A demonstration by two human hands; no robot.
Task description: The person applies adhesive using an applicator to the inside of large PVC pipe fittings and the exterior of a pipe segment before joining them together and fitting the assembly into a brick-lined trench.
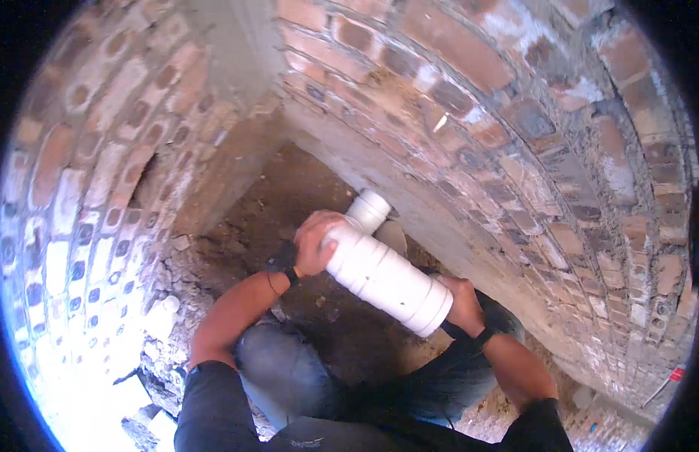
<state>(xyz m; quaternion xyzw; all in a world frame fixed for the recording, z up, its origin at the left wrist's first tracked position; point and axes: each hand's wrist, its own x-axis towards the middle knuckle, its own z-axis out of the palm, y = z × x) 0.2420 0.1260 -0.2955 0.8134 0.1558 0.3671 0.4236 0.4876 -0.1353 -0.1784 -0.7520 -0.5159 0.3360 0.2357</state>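
A white plastic pipe fitting with ribbed collars lies slantwise in front of me, held above my knees. A short white side branch shows beyond its upper left end, toward the right wall; my fingers partly cover where the two meet. My left hand is closed around the upper left end, thumb on the near side. At the lower right end, my right hand grips the fitting from its right side, with some fingers hidden behind it.
Brick walls stand close on the left and right, meeting at a far corner. Between them is a brown dirt floor. Broken rubble lines the left. A thin red-ended object lies at the far right.
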